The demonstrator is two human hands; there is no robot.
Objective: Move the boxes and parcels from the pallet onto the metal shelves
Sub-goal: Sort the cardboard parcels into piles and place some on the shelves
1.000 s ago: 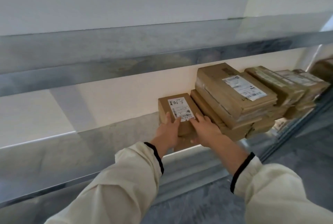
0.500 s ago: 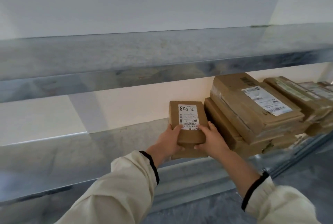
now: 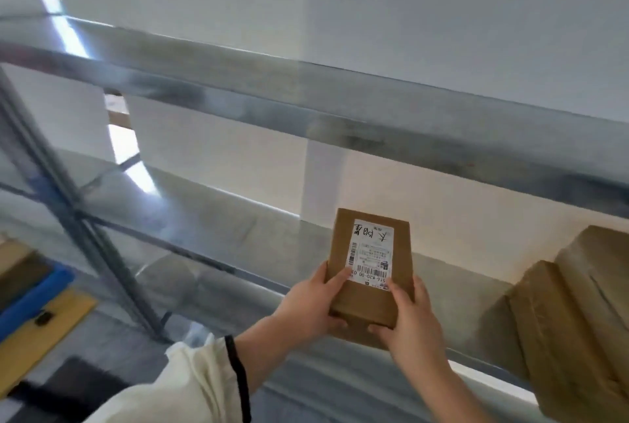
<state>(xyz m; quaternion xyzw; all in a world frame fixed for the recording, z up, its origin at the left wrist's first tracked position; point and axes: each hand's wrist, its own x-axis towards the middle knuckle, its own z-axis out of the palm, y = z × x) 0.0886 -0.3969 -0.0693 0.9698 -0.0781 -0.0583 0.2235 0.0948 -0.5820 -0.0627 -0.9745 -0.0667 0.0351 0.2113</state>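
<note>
Your small labelled box [image 3: 371,273] is at the near edge of the metal shelf [image 3: 238,252]. It looks light and stiff, so take it by the near corners. Your left hand [image 3: 308,307] and right hand [image 3: 408,317] grip it there, fingers [image 3: 337,281] curled round it. The parcel stack [image 3: 578,303] is to the right.

**Head view: the person's arms and clothing.** The left hand [image 3: 306,308] and the right hand [image 3: 410,320] are bare. The left arm wears a loose sleeve [image 3: 177,392] of cream-white cloth, soft and wrinkled, with broad folds along its length. The sleeve ends in a narrow black cuff [image 3: 239,371], a thin dark band ringing the arm short of the wrist. Beyond the cuff the left wrist is uncovered. The right forearm [image 3: 432,378] is uncovered down to the lower edge of the view.
</note>
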